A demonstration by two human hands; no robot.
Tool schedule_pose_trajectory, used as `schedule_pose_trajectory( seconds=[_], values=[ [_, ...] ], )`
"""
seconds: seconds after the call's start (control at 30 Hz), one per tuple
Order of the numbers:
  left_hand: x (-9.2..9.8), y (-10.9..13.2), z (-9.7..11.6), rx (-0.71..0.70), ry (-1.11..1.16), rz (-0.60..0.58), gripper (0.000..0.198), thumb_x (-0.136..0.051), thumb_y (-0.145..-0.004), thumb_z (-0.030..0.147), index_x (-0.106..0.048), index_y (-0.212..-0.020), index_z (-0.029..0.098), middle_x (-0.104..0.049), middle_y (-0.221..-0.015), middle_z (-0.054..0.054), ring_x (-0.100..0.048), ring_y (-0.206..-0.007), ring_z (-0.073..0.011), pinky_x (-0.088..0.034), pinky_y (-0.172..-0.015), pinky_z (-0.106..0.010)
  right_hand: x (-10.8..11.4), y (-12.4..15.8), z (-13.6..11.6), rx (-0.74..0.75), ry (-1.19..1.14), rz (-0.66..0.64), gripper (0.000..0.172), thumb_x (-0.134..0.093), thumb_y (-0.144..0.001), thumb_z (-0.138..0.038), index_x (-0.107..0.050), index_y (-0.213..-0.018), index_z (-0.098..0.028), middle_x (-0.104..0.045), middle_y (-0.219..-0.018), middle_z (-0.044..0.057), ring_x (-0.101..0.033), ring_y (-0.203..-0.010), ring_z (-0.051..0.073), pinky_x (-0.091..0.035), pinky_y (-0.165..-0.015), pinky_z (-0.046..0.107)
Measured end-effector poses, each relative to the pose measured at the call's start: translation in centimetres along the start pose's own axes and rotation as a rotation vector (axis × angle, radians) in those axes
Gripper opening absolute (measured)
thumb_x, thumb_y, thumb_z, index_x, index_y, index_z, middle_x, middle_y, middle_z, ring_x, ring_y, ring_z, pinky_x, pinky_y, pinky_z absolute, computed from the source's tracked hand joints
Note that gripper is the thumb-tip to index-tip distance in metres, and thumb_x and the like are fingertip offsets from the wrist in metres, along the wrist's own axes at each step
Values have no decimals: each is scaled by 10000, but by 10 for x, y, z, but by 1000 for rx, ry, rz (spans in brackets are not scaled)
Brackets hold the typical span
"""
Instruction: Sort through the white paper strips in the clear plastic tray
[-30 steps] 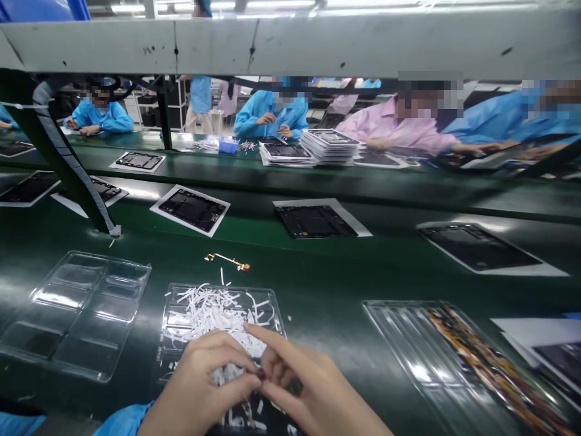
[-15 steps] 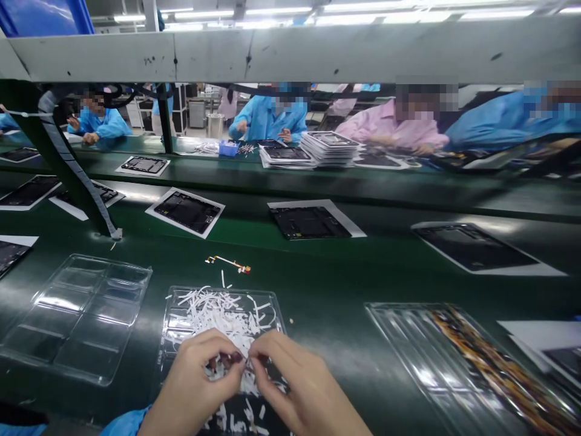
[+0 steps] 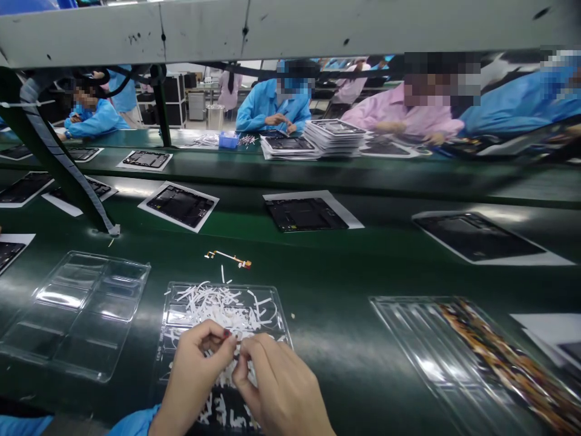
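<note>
My left hand (image 3: 197, 375) and my right hand (image 3: 276, 387) meet fingertip to fingertip over a clear plastic tray (image 3: 276, 303) that holds a heap of white paper strips (image 3: 213, 306). Both pinch something very small between thumb and forefinger; it is too small to identify. Beyond the tray a thin orange flex cable (image 3: 228, 258) lies on the green bench surface. The hands hide the tray's near part.
An empty clear compartment tray (image 3: 82, 312) lies at left, and a long clear tray (image 3: 408, 339) with orange flex parts at right. Dark tablet chassis on white sheets (image 3: 179, 206) ride the conveyor beyond. Several co-workers in blue and pink coats (image 3: 267, 106) sit at the far side. A grey beam (image 3: 290, 27) runs overhead.
My hands have moved slightly up and left over the strip tray, with fingertips still pinched together. The view has tilted down a little.
</note>
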State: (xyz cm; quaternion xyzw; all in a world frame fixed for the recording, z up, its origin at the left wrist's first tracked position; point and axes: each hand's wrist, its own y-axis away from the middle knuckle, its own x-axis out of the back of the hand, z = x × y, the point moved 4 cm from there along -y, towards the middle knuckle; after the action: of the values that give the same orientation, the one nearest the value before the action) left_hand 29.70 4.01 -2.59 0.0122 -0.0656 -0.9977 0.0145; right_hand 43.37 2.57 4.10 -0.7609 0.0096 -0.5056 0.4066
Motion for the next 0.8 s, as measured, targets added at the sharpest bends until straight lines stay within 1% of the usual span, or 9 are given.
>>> schedule_pose_trajectory(
  seconds=[0.1, 0.2, 0.3, 0.37, 0.43, 0.53, 0.63, 0.73, 0.8],
  values=[
    [3, -3, 5, -24, -48, -51, 172, -697, -870, 306, -704, -782, 158, -688, -733, -35, -621, -685, -168, -500, -647, -235, 1, 1, 7, -51, -105, -43, 174, -474, -980, -100, -610, -915, -184, -686, -761, 46, -660, -656, 189, -474, -629, 305],
    [6, -2, 15, -118, -167, -65, 112, -683, -867, 239, -719, -790, 165, -681, -720, -28, -606, -655, -160, -496, -624, -230, 5, 0, 14, -87, -153, -48, 135, -505, -1007, -150, -628, -1060, -167, -724, -886, 70, -697, -723, 195, -516, -658, 302],
    [6, 1, 24, -234, -287, -63, 75, -662, -838, 151, -707, -783, 172, -661, -708, -11, -583, -626, -145, -476, -614, -222, 5, -1, 15, -55, -140, -63, 159, -491, -1013, -129, -644, -1024, -173, -723, -862, 62, -687, -700, 195, -511, -651, 312],
    [5, 3, 26, -258, -329, -64, 84, -652, -826, 133, -677, -757, 174, -632, -686, 4, -568, -617, -136, -460, -610, -215, 4, -2, 13, -12, -102, -37, 185, -482, -1005, -94, -648, -971, -167, -721, -823, 61, -676, -682, 197, -495, -649, 322],
    [4, 2, 20, -202, -304, -70, 103, -656, -818, 145, -633, -722, 173, -587, -649, 20, -552, -604, -130, -448, -600, -210, 3, -3, 9, 35, -39, -2, 178, -491, -995, -79, -648, -952, -152, -720, -790, 67, -669, -669, 202, -480, -645, 334],
    [3, -2, 7, -69, -157, -84, 150, -674, -808, 189, -590, -684, 173, -543, -612, 30, -525, -590, -127, -433, -564, -201, -1, -2, 2, 101, 55, 39, 142, -521, -984, -85, -649, -956, -140, -719, -755, 69, -653, -642, 208, -469, -639, 350],
    [3, -8, -1, 11, -15, -31, 190, -713, -796, 240, -589, -671, 169, -538, -598, 32, -508, -567, -119, -424, -534, -196, -6, 0, -3, 149, 82, 51, 114, -550, -960, -84, -653, -943, -128, -706, -722, 68, -636, -608, 209, -457, -602, 357],
    [5, -12, 1, 49, 52, 19, 201, -749, -809, 308, -660, -716, 153, -626, -648, 4, -579, -609, -137, -469, -574, -213, -7, 0, -3, 121, 28, 40, 126, -547, -936, -67, -656, -926, -130, -703, -725, 70, -642, -625, 210, -472, -600, 352],
    [6, -13, 6, 72, 58, -31, 206, -737, -842, 342, -735, -787, 143, -722, -751, -40, -648, -687, -168, -507, -623, -236, -5, 0, 1, 66, -55, 8, 166, -535, -943, -74, -646, -858, -163, -688, -703, 56, -639, -626, 201, -478, -599, 339]
  ],
)
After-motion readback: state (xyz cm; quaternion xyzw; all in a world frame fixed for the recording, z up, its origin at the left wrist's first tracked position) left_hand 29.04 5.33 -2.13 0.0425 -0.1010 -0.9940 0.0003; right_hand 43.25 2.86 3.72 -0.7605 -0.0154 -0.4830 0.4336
